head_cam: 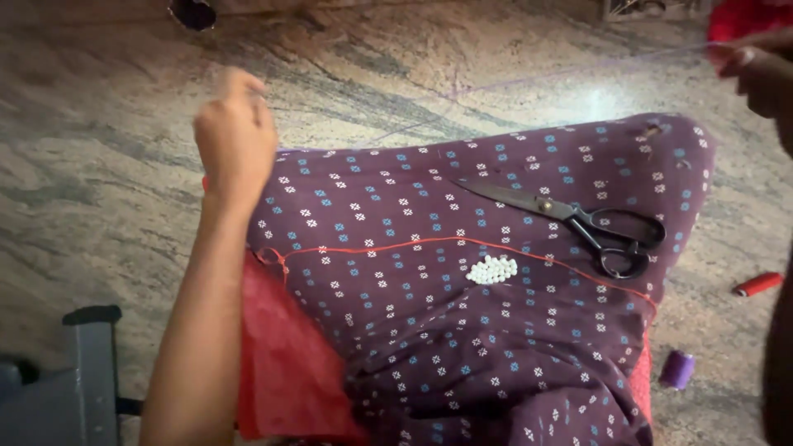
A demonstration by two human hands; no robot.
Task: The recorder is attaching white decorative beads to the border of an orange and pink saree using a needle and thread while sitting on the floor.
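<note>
Left hand (235,132) is closing in a fist, pinching a thin purple thread (529,78) that is stretching toward two o'clock, where the right hand (756,70) is gripping its other end beside red cloth. Keeping it taut seems wise. Scissors (578,219) and white beads (491,269) are lying on the dotted purple fabric (462,347).

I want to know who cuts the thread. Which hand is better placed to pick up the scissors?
Probably the right hand: the scissors lie on the right of the lap, handles that way. The left hand is farther away. Both hands pinch the thread.
</note>
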